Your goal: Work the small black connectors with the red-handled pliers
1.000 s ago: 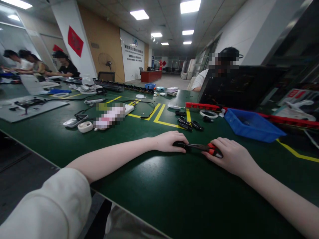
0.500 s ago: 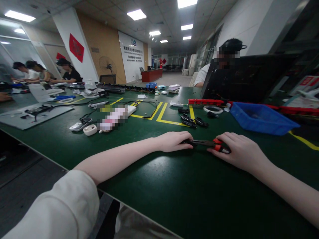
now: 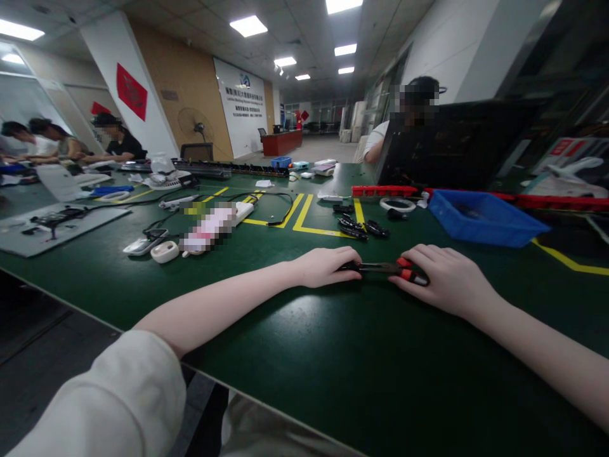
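Note:
My right hand (image 3: 445, 279) is closed around the red-and-black handles of a pair of pliers (image 3: 384, 267), held low over the green table with the jaws pointing left. Opposite it, my left hand (image 3: 328, 266) pinches a small black piece (image 3: 354, 265) at the end of the jaws. The fingers cover most of that piece, and whether the jaws grip it cannot be made out. Just beyond the hands lies a cluster of black cable-like parts (image 3: 353, 226), beside yellow tape lines.
A blue bin (image 3: 485, 219) stands at the right, near a red strip (image 3: 384, 190) and a large black panel (image 3: 442, 143). Left of my hands are a pink-and-white object (image 3: 209, 228), a white case (image 3: 164, 252) and a grey board (image 3: 28, 238). Other people sit across the table and far left.
The view has turned slightly right, so everything sits a little further left. Both hands keep about the same hold on the pliers and the small black piece.

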The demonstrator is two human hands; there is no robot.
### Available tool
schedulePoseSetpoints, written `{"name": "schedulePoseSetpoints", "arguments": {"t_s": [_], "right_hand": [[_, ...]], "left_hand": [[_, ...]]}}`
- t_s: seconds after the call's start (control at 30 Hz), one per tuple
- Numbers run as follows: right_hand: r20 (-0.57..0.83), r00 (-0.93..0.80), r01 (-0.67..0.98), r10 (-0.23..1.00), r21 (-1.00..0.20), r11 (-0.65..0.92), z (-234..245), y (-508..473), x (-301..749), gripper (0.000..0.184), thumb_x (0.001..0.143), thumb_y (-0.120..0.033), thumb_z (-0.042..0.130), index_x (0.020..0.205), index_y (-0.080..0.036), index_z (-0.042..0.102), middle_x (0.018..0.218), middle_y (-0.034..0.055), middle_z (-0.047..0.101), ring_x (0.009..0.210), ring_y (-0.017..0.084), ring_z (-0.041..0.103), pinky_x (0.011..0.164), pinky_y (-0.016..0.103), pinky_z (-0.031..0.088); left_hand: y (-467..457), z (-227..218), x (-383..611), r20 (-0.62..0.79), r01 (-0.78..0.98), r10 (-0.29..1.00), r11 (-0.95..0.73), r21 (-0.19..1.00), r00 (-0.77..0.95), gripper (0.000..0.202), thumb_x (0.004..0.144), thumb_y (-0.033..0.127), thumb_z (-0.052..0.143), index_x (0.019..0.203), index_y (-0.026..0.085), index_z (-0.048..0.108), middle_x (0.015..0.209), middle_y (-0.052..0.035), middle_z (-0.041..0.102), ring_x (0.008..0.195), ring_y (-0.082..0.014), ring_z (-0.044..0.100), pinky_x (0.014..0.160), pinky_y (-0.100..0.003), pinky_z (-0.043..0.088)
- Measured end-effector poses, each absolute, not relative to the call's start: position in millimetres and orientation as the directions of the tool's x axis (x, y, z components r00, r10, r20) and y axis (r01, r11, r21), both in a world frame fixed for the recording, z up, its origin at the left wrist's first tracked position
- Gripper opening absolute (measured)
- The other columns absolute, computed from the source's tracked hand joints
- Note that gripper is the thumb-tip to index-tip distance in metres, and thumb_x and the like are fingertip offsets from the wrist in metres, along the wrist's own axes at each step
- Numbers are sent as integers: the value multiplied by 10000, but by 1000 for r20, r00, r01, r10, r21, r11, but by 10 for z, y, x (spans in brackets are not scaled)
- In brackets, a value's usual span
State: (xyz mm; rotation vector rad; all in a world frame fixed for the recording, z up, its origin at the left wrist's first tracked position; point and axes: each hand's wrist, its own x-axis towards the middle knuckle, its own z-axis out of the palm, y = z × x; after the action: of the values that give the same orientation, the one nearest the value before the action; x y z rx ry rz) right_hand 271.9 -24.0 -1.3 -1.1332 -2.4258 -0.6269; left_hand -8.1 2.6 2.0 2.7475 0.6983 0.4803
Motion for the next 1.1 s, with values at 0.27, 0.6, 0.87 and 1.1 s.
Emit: {"name": "schedulePoseSetpoints", "arguments": {"t_s": [0.27, 0.6, 0.87, 1.1], "right_hand": [[537, -540, 832, 648, 225, 507, 15, -291, 2707, 359, 861, -501, 519, 937, -169, 630, 920, 109, 655, 826, 249, 585, 711, 367, 412], [541, -608, 794, 581, 421, 438, 63, -276, 2810, 361, 912, -454, 511, 1029, -148, 661, 969, 137, 642, 859, 269, 540, 743, 396, 371], [450, -713, 700, 537, 483, 526, 23, -316, 2780, 271, 949, -351, 473, 912, -156, 657, 905, 98, 657, 809, 219, 581, 719, 354, 390], [522, -492, 860, 696, 168, 482, -47, -230, 2853, 495, 880, -517, 523, 1203, -148, 589, 1205, 150, 619, 1100, 298, 561, 918, 431, 425]], "left_hand": [[70, -29, -101, 339, 378, 465, -878, 293, 818, 213, 973, 347, 506, 1079, 167, 552, 1056, -79, 622, 966, -211, 594, 837, -316, 466], [51, -7, -97, 343, 351, 451, -882, 316, 824, 236, 976, 345, 502, 1118, 171, 576, 1096, -93, 618, 1025, -215, 570, 908, -325, 447], [51, -37, -73, 339, 346, 431, -895, 282, 836, 221, 983, 291, 448, 1131, 191, 578, 1140, -86, 601, 1058, -223, 555, 948, -348, 425], [75, -45, -70, 344, 308, 452, -864, 399, 823, 163, 878, 171, 478, 1005, 185, 579, 1134, -68, 624, 1064, -221, 564, 978, -358, 431]]}}
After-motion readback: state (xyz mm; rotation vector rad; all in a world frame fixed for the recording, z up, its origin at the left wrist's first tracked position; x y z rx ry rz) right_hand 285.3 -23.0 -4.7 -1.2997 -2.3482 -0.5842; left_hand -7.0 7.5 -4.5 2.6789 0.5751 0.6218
